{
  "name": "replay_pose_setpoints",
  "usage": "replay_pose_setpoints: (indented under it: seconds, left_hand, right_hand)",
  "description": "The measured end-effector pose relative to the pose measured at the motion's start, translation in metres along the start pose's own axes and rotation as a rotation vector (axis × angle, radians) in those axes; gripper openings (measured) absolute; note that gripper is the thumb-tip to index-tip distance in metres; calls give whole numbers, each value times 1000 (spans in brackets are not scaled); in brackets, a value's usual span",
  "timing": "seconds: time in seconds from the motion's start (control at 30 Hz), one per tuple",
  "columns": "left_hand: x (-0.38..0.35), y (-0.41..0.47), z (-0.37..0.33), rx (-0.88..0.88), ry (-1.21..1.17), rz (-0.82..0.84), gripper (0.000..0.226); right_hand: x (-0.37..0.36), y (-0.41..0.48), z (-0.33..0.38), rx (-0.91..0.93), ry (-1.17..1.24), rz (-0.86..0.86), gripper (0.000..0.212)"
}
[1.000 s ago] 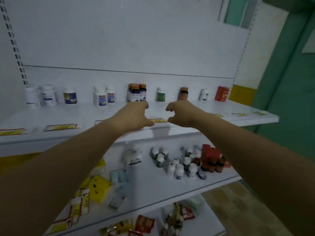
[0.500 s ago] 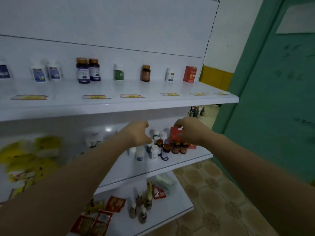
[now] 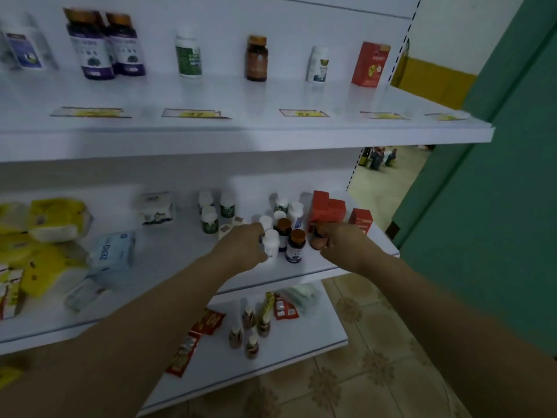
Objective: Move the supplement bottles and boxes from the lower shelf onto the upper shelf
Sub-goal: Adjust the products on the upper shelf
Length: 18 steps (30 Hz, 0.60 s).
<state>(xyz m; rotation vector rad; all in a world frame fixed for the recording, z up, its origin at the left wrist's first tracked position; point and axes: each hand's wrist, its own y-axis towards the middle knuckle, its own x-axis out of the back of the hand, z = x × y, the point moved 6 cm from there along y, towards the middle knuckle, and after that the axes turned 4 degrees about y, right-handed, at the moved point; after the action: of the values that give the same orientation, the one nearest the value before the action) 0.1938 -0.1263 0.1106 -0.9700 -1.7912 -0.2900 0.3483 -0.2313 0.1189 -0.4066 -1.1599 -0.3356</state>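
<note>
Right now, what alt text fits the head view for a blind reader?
On the lower shelf, the left hand grips a white bottle and the right hand a brown bottle. The upper shelf holds bottles and a red box.

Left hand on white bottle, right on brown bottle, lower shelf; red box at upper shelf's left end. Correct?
No: head view shows the red box at the right end of the upper shelf. Left hand on white bottle, right hand on brown bottle, lower shelf: all correct.

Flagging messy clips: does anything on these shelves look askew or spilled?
Nothing spilled; supplement bottles stand upright. Only the yellow packets and pale blue ZERO pack at the lower white shelf's left lie heaped and tilted.
</note>
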Motion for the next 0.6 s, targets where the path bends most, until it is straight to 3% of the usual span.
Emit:
replay_pose_setpoints:
  seconds: [0.27, 0.6]
  left_hand:
    - [-37, 126, 14, -15, 74, -52, 33]
    - [-82, 233, 13, 7, 193, -73, 42]
  right_hand:
    - [-58, 84, -50, -109, 57, 94, 50]
    - [-105, 154, -70, -111, 102, 59, 70]
